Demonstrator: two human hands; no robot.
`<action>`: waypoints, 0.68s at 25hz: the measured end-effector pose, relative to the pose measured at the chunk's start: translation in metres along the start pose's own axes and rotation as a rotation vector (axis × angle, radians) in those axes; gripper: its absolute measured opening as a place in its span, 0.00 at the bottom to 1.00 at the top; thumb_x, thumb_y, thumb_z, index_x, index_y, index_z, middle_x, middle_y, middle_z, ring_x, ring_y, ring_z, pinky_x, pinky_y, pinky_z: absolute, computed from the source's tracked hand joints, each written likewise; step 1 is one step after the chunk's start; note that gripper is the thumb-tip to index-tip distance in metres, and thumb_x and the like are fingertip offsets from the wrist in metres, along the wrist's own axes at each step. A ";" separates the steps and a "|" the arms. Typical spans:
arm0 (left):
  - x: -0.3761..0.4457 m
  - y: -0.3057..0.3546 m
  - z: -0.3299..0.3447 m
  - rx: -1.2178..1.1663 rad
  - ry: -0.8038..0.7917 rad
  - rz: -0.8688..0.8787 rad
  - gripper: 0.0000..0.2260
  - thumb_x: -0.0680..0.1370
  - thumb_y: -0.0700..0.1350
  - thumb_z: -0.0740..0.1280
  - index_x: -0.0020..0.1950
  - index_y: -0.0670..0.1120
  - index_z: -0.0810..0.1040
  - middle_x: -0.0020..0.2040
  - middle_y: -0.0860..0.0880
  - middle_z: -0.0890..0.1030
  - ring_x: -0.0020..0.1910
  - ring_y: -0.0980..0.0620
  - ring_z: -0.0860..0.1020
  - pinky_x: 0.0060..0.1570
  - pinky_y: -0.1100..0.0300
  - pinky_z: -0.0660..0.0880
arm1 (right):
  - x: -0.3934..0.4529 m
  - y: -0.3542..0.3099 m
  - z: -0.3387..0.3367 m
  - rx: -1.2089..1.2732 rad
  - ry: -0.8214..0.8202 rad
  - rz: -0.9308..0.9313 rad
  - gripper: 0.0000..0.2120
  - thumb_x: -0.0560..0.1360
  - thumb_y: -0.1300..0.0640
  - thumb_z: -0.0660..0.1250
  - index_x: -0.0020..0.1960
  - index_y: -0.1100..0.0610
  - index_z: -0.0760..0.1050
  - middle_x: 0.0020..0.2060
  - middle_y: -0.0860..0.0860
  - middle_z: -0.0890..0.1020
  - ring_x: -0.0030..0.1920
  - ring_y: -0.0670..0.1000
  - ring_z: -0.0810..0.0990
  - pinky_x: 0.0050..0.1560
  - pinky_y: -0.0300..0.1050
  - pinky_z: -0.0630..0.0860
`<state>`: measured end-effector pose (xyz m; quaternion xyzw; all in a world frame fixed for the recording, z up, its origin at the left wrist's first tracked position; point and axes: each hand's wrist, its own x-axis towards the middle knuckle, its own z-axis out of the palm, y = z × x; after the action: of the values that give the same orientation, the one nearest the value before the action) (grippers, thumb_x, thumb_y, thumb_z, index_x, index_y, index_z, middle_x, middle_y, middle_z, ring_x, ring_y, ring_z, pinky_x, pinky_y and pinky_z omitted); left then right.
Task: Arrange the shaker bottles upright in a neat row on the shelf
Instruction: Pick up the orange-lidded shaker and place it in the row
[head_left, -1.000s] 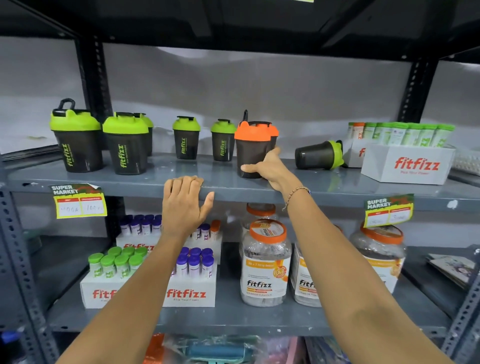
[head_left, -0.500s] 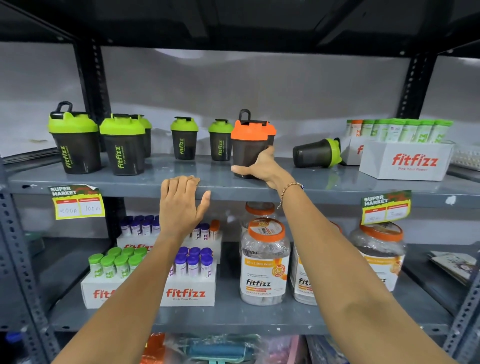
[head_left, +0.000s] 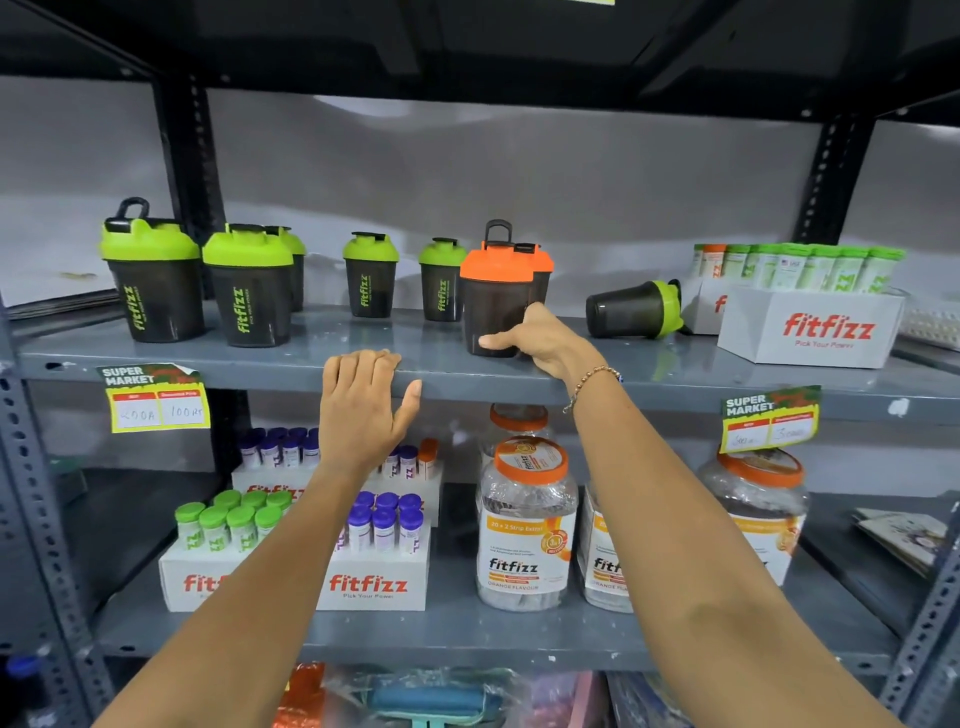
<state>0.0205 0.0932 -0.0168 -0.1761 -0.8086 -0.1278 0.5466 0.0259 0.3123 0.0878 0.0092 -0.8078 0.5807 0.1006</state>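
Landmark: the orange-lidded shaker (head_left: 498, 301), upright near the front edge of the upper shelf (head_left: 701, 379); every place below is given from it.
Right hand (head_left: 540, 338): wrapped low around the shaker's dark body, thumb across the front, the other fingers hidden behind it, so it is holding the shaker.
Left hand (head_left: 361, 405): to the left and slightly lower, fingers close together and hooked over the shelf lip, holding nothing.
Second orange lid (head_left: 540, 260): directly behind and touching or nearly so; I cannot tell which.
Small green-lidded shakers (head_left: 441, 280): just left and further back, upright.
Large green-lidded shakers (head_left: 150, 270): well to the left, upright.
Fallen shaker (head_left: 631, 309): to the right, on its side, lid pointing right.
Risk, tipping: the grip is low and the lid heavy-looking, so a quick slide could topple it.
Risk, collision: pushing back or left could knock the neighbours.
Risk, edge: it stands close to the lip, so a pull forward could drop it.
Risk, rolling: the fallen shaker may roll if the shelf is jolted.
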 end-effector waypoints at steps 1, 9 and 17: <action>0.000 0.000 0.000 -0.004 0.004 0.000 0.20 0.78 0.56 0.55 0.55 0.42 0.76 0.51 0.44 0.79 0.51 0.44 0.73 0.59 0.51 0.62 | -0.001 -0.001 0.000 -0.005 0.016 0.000 0.28 0.65 0.64 0.78 0.59 0.60 0.67 0.60 0.56 0.77 0.66 0.56 0.73 0.70 0.54 0.69; 0.001 -0.001 0.000 -0.014 -0.013 -0.001 0.21 0.79 0.56 0.54 0.55 0.41 0.76 0.52 0.44 0.79 0.51 0.44 0.73 0.60 0.51 0.63 | 0.003 -0.001 0.000 -0.011 0.015 -0.007 0.42 0.60 0.60 0.80 0.67 0.65 0.62 0.61 0.59 0.77 0.64 0.58 0.75 0.68 0.54 0.72; 0.000 -0.002 0.000 -0.018 -0.024 0.007 0.22 0.79 0.56 0.53 0.56 0.41 0.76 0.53 0.44 0.79 0.52 0.43 0.74 0.61 0.50 0.63 | -0.001 -0.002 0.002 -0.058 0.026 -0.024 0.56 0.53 0.48 0.83 0.70 0.61 0.56 0.66 0.56 0.72 0.68 0.57 0.70 0.69 0.56 0.69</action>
<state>0.0196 0.0915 -0.0172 -0.1854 -0.8133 -0.1310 0.5357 0.0267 0.3098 0.0885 0.0086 -0.8226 0.5560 0.1184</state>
